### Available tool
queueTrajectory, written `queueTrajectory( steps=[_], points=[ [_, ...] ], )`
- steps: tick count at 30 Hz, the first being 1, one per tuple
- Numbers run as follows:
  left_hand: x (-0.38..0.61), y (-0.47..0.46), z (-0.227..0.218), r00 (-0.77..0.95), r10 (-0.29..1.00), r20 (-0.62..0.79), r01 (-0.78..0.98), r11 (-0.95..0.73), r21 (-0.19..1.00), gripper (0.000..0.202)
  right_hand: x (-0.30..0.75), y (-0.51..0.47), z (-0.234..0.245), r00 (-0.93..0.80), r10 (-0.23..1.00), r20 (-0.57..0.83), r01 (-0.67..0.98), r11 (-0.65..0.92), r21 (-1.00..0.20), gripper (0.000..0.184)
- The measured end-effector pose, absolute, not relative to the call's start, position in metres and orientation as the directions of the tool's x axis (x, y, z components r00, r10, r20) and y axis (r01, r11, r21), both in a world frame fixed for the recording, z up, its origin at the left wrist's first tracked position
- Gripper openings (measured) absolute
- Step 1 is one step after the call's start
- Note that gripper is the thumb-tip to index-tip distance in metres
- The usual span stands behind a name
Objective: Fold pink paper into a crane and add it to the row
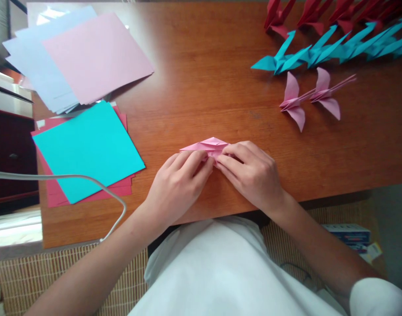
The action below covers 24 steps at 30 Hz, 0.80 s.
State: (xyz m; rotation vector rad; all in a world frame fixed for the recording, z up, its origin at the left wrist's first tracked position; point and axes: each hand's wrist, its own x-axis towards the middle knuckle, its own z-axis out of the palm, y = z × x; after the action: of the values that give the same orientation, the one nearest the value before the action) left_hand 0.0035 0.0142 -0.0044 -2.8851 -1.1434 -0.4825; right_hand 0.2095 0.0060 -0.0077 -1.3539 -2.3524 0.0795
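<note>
A partly folded sheet of pink origami paper (211, 144) lies near the table's front edge, its upper part showing a raised, pointed shape with creases. My left hand (183, 177) pinches its lower left part, fingers bent and pressed together. From the other side my right hand (253, 169) grips the lower right part, thumb and fingertips close to those of the left. The paper's near edge is mostly covered by my fingers.
Blue and pink paper sheets (102, 57) and turquoise and red sheets (89, 151) are stacked at left. A white cable (98, 184) crosses the nearer stack. Pink (295, 103), turquoise (289, 57) and red folded cranes (278, 17) stand in rows at the back right of the wooden table (194, 87).
</note>
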Motion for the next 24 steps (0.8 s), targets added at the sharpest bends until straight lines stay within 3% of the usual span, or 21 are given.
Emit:
queueTrajectory(
  steps=[7,13,24],
  points=[
    [0.007,0.025,-0.005,0.597,0.757,0.264,0.713,-0.652,0.259,0.015,0.208,0.008,-0.011,-0.414,0.845,0.339,0.814,0.510,-0.277,0.012],
    [0.016,0.024,-0.004,0.491,0.840,0.231,0.779,-0.542,0.316,0.020,0.202,0.007,-0.017,-0.298,0.901,0.317,0.815,0.413,-0.407,0.012],
    [0.023,0.023,-0.005,0.404,0.902,0.150,0.860,-0.431,0.275,0.016,0.193,0.006,-0.012,-0.140,0.969,0.201,0.819,0.228,-0.526,0.011]
  ],
)
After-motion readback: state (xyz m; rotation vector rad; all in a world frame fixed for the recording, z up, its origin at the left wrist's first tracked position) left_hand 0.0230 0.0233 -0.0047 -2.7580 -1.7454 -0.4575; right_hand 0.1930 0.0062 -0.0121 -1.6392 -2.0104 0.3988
